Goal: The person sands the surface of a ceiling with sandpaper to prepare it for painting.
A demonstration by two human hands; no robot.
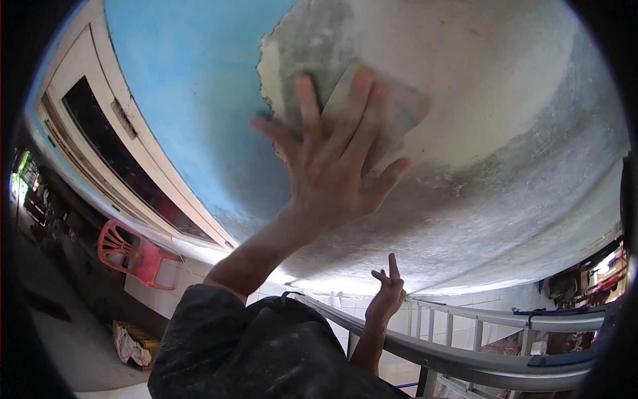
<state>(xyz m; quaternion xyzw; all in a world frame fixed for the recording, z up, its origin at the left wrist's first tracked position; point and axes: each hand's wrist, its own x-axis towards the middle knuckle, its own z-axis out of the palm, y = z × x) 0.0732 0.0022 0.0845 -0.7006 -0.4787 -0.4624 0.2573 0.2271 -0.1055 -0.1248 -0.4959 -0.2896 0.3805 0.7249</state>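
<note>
My left hand (332,166) reaches up to the wall with its fingers spread, pressing a sheet of sandpaper (405,110) flat against it. The sheet and fingertips are blurred, and part of the sheet lies hidden under the fingers. Around them the wall is a bare grey and cream patch (478,73), bordered on the left by blue paint (179,73) with a ragged, peeled edge. Lower down, my right hand (387,292) is raised near the wall's foot with fingers apart, holding nothing. It is just above a metal ladder (465,352).
A cream door frame (133,133) with dark glass stands to the left. Below it are a red plastic chair (136,256) and a yellow crate (147,344) holding a whitish bag. The ladder runs across the lower right. White tiles (156,286) line the lower wall.
</note>
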